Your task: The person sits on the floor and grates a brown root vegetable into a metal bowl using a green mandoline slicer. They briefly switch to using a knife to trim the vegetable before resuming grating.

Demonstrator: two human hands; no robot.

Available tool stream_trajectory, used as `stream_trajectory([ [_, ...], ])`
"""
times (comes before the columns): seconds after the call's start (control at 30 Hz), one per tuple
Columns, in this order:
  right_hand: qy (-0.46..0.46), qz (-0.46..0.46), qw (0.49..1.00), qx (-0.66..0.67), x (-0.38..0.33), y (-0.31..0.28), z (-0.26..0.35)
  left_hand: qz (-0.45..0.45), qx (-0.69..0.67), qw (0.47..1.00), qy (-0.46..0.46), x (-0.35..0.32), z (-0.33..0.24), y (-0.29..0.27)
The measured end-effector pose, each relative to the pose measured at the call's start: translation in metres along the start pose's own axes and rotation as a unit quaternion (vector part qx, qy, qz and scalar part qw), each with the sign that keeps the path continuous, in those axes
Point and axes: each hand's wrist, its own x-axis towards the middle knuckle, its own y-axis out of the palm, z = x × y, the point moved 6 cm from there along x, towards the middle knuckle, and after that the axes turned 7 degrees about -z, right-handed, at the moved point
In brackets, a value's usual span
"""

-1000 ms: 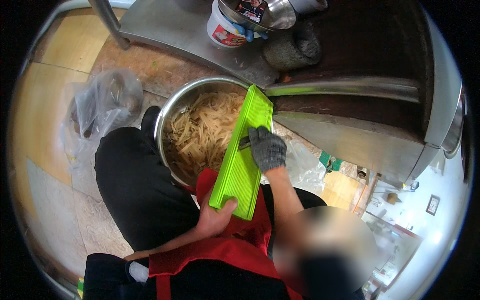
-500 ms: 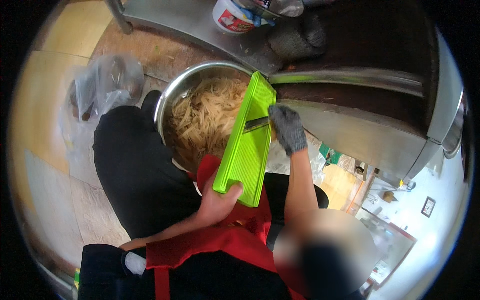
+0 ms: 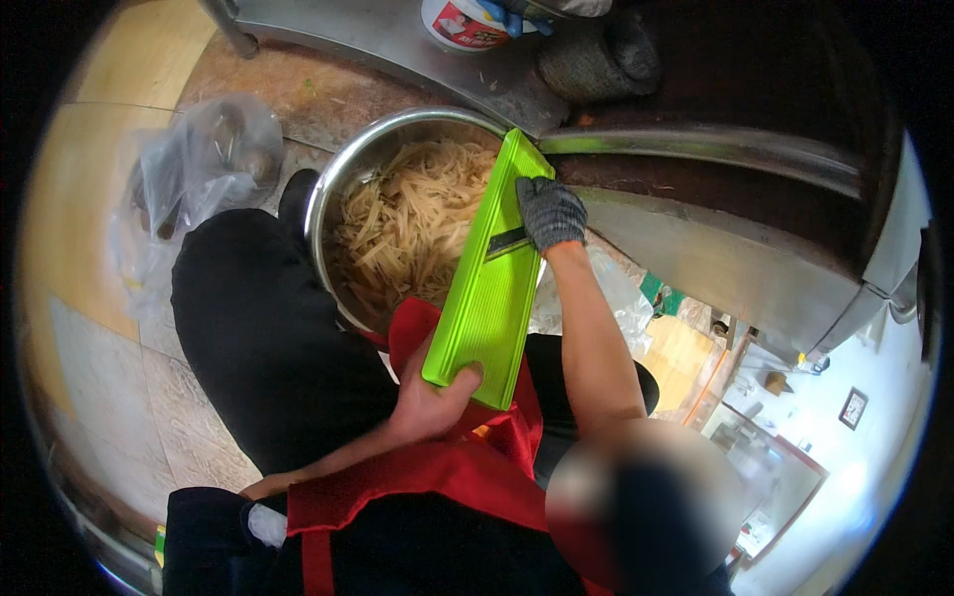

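Slicer (image 3: pixel 494 283) runs lengthwise from the left hand (image 3: pixel 434 397), clamped on its near end, toward the right side of the steel pot (image 3: pixel 324 189). The gloved right hand (image 3: pixel 551 213) curls over it beyond the blade (image 3: pixel 507 241); whether it grips anything is hidden.

Tiled floor (image 3: pixel 99 382): metal pot (image 3: pixel 320 194), plastic bag (image 3: pixel 204 164) | metal shelf (image 3: pixel 388 45): white tub (image 3: pixel 465 28)
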Motion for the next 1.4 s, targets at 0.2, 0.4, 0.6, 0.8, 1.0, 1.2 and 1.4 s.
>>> stream_trajectory([
  [0.2,0.01,-0.048,0.991,0.125,0.039,0.014,-0.037,0.006,-0.035,0.999,-0.006,0.004,0.001,0.002],
  [0.4,-0.23,-0.068,0.971,-0.019,-0.101,-0.096,0.051,-0.009,-0.057,0.998,-0.026,-0.002,0.004,0.0],
  [0.6,-0.228,-0.061,0.968,-0.083,-0.149,-0.099,0.089,-0.036,-0.056,0.997,-0.024,-0.003,0.006,0.001],
  [0.8,-0.034,0.005,0.999,-0.021,-0.06,-0.024,0.019,-0.018,-0.049,0.999,-0.012,0.001,0.01,-0.001],
  [1.0,0.01,-0.002,1.0,0.024,-0.021,-0.019,0.017,-0.008,-0.009,1.0,-0.001,-0.001,-0.002,-0.004],
  [1.2,-0.067,-0.091,0.993,-0.02,0.021,-0.017,-0.045,0.003,-0.02,0.999,-0.025,0.003,-0.009,0.006],
  [1.4,-0.077,-0.263,0.946,0.171,-0.107,-0.175,-0.133,-0.093,0.002,0.995,-0.035,0.001,0.002,0.0],
])
